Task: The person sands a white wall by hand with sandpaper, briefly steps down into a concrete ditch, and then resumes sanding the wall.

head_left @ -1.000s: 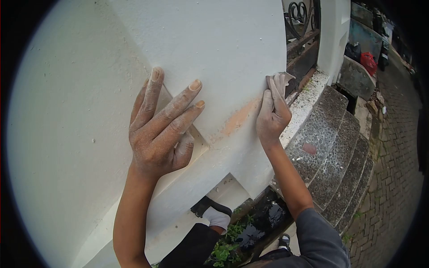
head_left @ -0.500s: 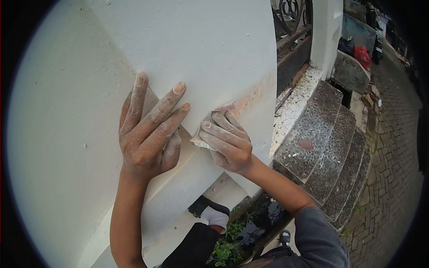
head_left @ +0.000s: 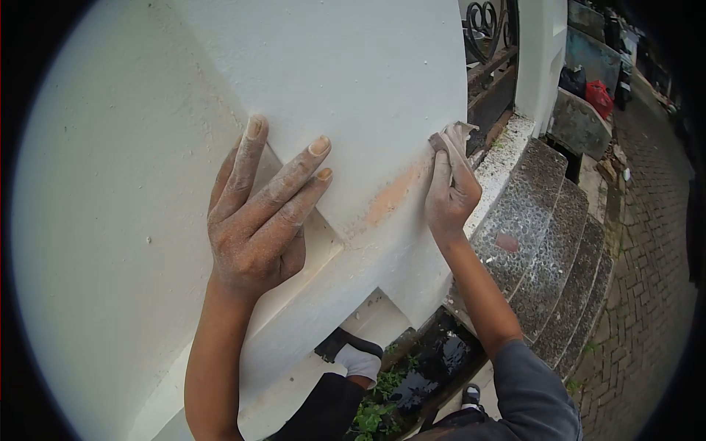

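My left hand [head_left: 265, 213], coated in pale dust, rests with its fingers spread against the white wall [head_left: 353, 88], by a raised edge. Nothing is held in it. My right hand [head_left: 452, 180] is at the wall's right edge, its dusty fingers closed on a folded piece of sandpaper [head_left: 463, 132]. Between the two hands, a tan patch [head_left: 393, 195] shows on the wall where the white coat is worn.
A dark metal gate [head_left: 493, 92] stands beyond the wall's edge. Speckled stone steps [head_left: 522, 213] lie at the right, beside a brick-paved path [head_left: 647, 198]. Below are a water channel [head_left: 441, 353], green plants [head_left: 373, 415] and a red bag [head_left: 599, 98] farther up.
My right hand has moved right and up along the wall with the sandpaper, uncovering the tan patch. My left hand stays on the wall; the view has shifted slightly.
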{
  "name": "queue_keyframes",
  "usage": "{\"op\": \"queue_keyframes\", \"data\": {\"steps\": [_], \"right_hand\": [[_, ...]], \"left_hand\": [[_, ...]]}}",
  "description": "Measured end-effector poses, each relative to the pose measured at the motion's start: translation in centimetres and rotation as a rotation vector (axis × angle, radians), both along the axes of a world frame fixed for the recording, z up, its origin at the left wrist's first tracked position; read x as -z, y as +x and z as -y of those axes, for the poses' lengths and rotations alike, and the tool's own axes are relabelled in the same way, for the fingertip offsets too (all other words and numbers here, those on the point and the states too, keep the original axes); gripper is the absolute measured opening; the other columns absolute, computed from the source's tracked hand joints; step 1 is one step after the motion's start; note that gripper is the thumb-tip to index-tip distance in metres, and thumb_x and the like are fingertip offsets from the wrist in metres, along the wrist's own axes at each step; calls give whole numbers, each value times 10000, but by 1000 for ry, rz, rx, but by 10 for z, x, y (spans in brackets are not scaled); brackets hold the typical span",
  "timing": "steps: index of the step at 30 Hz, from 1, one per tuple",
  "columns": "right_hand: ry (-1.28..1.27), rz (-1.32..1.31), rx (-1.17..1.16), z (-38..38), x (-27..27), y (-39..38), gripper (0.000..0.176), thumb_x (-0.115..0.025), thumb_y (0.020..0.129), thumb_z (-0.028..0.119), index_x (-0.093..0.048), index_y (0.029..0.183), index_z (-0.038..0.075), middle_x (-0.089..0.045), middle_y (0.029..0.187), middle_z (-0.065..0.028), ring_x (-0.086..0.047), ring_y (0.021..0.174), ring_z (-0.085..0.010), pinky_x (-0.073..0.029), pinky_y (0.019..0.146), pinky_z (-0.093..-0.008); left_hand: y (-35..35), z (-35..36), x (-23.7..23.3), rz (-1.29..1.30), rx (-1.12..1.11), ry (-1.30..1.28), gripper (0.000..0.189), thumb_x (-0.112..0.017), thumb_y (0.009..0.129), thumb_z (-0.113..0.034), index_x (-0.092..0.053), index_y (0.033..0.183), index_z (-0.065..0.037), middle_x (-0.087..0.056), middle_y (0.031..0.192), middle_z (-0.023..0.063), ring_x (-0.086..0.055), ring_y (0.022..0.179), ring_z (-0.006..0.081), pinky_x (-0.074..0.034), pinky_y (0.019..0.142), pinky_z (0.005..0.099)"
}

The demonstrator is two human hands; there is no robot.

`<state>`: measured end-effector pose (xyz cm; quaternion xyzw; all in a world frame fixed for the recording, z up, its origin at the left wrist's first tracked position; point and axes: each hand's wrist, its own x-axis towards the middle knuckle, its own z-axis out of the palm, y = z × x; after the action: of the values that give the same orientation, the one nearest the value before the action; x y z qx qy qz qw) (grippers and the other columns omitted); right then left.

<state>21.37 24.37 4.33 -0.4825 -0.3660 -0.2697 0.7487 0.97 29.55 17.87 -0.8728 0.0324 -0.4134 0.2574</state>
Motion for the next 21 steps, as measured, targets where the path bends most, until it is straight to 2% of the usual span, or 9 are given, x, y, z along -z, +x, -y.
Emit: {"op": "queue_keyframes", "data": {"steps": [3, 6, 8, 9, 11, 16, 18, 19, 21], "right_hand": [[-23, 279, -85, 9, -11, -64, 226, -563, 831, -31, -652, 1039, -20, -611, 1159, -192, -514, 1177, -372, -389, 997, -502], [-42, 538, -166, 12, -5, -48, 240, -609, 798, -20, -660, 1032, 0, -618, 1145, -186, -527, 1160, -377, -395, 991, -504], [27, 243, 26, -1, -2, 4, 203, -544, 856, -40, -638, 1035, -55, -629, 1124, -184, -548, 1137, -364, -400, 1000, -466], [30, 3, -37, -1, -6, 19, 194, -515, 875, -51, -626, 1031, -83, -620, 1142, -186, -527, 1162, -364, -401, 1005, -449], [40, 18, 37, -2, -13, 0, 207, -548, 857, -32, -637, 1043, -51, -616, 1148, -190, -525, 1166, -363, -401, 1000, -465], [-40, 533, -225, 13, -5, -56, 196, -640, 782, 19, -674, 974, 35, -658, 1069, -144, -561, 1132, -344, -405, 992, -471], [78, 325, 10, -4, -8, -7, 197, -591, 808, -48, -655, 992, -21, -652, 1065, -184, -586, 1084, -365, -410, 985, -479], [86, 91, -36, -4, -16, 5, 201, -585, 812, -64, -646, 1002, -47, -643, 1073, -206, -563, 1114, -374, -405, 989, -472], [101, 12, -36, -6, -18, -3, 208, -591, 821, -35, -650, 1020, -29, -635, 1094, -205, -543, 1140, -377, -394, 1002, -460]], "left_hand": [[2, -1, 1, 63, -37, -28, 217, -541, 810, -67, -691, 896, -200, -638, 1162, -68, -391, 1309, 217, -360, 1086, 427], [1, 3, 3, 56, -75, -14, 191, -542, 834, -102, -690, 902, -203, -642, 1152, -69, -417, 1291, 215, -381, 1069, 424], [1, 0, 0, 65, -71, 14, 192, -539, 842, -106, -689, 907, -206, -641, 1153, -75, -421, 1288, 213, -387, 1064, 422], [2, -2, 0, 70, -65, 19, 196, -536, 844, -103, -689, 908, -208, -640, 1153, -79, -420, 1289, 211, -388, 1063, 420], [1, 0, 2, 74, -64, 0, 201, -532, 848, -102, -689, 909, -212, -640, 1152, -88, -419, 1290, 209, -390, 1061, 418], [-1, 3, 0, 50, -99, 4, 211, -518, 851, -102, -689, 911, -211, -644, 1144, -86, -417, 1293, 209, -389, 1054, 420], [-2, 2, 0, 32, -101, 21, 216, -517, 847, -97, -689, 918, -205, -643, 1151, -76, -413, 1296, 217, -390, 1049, 424], [-3, 2, 0, 23, -106, 23, 218, -516, 846, -94, -690, 921, -203, -642, 1155, -71, -411, 1298, 221, -390, 1047, 426], [-2, 1, 3, 41, -78, -7, 220, -521, 837, -85, -689, 921, -199, -640, 1161, -64, -404, 1303, 229, -385, 1047, 427]]}}
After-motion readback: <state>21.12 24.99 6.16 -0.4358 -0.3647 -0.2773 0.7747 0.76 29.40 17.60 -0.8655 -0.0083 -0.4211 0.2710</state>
